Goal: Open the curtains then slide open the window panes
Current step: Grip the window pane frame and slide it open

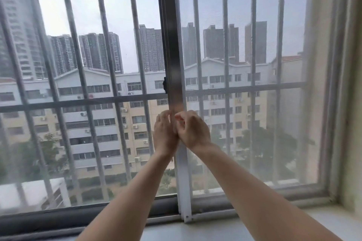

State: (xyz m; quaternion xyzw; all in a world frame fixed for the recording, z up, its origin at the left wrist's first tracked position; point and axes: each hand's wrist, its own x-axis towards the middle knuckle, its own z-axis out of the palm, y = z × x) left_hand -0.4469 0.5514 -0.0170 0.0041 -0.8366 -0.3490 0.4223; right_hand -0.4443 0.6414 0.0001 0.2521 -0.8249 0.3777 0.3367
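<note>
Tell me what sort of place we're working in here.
Probably a room in a high-floor flat: both hands, left hand and right hand, grip the grey metal sliding-window frame; grey metal security bars and tall grey tower blocks stand outside.

Both bare forearms reach forward and upward, converging until the wrists nearly meet. The left hand (164, 135) is held upright, palm turned toward the right, fingers extended upward and slightly curled at the tips. The right hand (193, 130) presses against it, back facing the camera, fingers bent inward in a loose pinch.
</note>
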